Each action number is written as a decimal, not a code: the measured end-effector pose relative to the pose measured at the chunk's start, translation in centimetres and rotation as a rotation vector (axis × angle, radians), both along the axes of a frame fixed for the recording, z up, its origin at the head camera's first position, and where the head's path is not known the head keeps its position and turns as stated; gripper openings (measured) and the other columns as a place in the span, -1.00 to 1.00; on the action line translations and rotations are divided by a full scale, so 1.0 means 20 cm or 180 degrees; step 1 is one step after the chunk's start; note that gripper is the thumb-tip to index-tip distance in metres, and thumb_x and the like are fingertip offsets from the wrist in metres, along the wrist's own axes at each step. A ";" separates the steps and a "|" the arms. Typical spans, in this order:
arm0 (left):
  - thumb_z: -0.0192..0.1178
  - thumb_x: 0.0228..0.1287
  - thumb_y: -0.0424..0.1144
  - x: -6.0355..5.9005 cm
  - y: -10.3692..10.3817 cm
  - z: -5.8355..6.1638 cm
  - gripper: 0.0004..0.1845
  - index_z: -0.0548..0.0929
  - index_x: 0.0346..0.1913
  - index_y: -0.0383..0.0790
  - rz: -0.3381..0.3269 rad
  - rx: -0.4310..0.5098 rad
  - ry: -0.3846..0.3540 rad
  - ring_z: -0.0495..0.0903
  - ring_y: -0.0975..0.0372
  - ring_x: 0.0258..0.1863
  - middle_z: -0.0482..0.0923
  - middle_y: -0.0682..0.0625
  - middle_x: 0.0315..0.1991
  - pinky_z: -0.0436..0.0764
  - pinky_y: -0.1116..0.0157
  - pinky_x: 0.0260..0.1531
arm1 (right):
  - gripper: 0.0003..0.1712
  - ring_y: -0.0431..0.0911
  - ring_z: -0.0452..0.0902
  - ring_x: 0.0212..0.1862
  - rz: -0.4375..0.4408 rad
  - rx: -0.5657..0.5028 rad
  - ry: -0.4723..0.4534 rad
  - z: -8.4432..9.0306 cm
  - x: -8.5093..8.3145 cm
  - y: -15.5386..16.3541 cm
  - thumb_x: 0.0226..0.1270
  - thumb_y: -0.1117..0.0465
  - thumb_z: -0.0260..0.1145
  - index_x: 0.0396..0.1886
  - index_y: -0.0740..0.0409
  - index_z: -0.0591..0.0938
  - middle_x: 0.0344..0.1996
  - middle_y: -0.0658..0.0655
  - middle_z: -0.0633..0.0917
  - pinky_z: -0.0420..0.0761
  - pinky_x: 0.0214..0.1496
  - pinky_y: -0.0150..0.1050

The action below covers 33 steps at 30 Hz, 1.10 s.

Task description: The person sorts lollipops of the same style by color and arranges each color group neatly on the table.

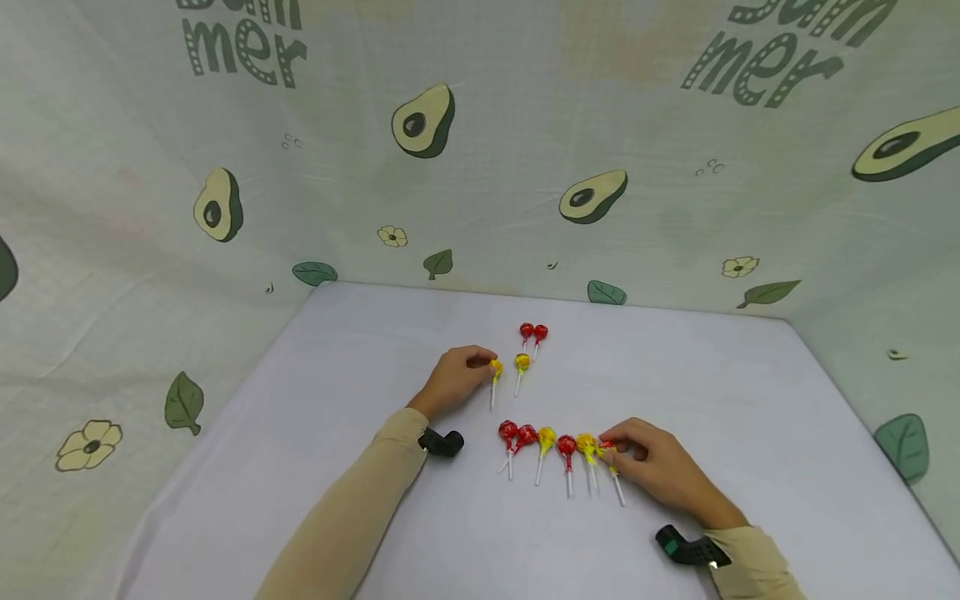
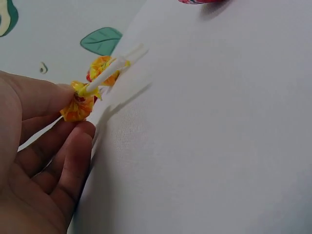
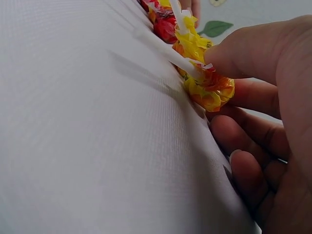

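left hand (image 1: 454, 382): pinching yellow lollipop (image 1: 496, 369) head; keep stick parallel to neighbours
right hand (image 1: 654, 467): pinching end lollipop (image 1: 607, 451), nudge it snug

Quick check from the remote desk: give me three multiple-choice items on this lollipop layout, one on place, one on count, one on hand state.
1. Where is the pair of red lollipops?
A. at the far end of the far group
B. in the near row
C. in the right hand

2. How many lollipops are in the far group by the left hand?
A. two
B. four
C. seven

3. What is the right hand doing?
A. lying flat and open
B. pinching a yellow lollipop at the row's right end
C. gripping the cloth

Answers: 1 A, they lie beyond the yellow ones; 2 B, two red and two yellow; 3 B, the right wrist view shows fingers closed on its wrapped head.
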<state>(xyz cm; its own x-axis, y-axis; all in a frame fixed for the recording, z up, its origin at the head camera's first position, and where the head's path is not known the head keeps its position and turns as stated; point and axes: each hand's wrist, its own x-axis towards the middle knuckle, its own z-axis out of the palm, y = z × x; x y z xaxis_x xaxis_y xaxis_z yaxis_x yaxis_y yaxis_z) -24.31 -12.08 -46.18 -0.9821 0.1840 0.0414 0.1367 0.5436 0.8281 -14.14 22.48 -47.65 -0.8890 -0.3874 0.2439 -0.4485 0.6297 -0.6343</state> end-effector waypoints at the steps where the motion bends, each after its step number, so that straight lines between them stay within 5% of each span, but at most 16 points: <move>1: 0.28 0.38 -0.21 -0.01 0.01 0.00 -0.75 0.71 0.07 -0.08 0.0006 0.0001 0.0000 0.57 0.24 -0.07 0.66 0.14 -0.07 0.58 0.24 -0.02 | -0.82 -0.27 0.44 -0.34 0.0002 -0.0016 0.0019 0.00 0.00 0.00 0.30 0.08 0.46 -0.11 -0.16 0.73 -0.30 -0.23 0.60 0.45 -0.33 -0.35; 14: 0.28 0.36 -0.28 -0.06 0.04 0.03 -0.76 0.71 0.05 -0.19 -0.0008 -0.0017 0.0028 0.59 0.18 -0.06 0.68 0.04 -0.06 0.56 0.18 0.03 | -0.82 -0.28 0.44 -0.37 0.0010 -0.0092 0.0097 -0.01 0.00 0.01 0.29 0.08 0.47 -0.12 -0.16 0.73 -0.31 -0.23 0.60 0.44 -0.35 -0.36; 33: 0.28 0.39 -0.19 -0.14 0.09 0.03 -0.78 0.73 0.03 -0.08 0.0079 -0.0251 -0.0099 0.56 0.18 0.01 0.67 0.10 -0.06 0.53 0.14 0.13 | -0.83 -0.27 0.43 -0.39 -0.0014 -0.0112 -0.0005 -0.02 0.00 0.02 0.31 0.09 0.45 -0.11 -0.15 0.73 -0.32 -0.22 0.60 0.44 -0.37 -0.35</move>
<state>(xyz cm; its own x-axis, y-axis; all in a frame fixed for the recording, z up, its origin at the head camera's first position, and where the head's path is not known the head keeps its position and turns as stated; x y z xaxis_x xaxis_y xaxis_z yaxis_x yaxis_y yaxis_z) -27.17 -10.19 -45.58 -0.9869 0.1611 -0.0029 0.0973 0.6102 0.7862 -14.15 22.80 -47.97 -0.8911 -0.3748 0.2560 -0.4448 0.6089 -0.6568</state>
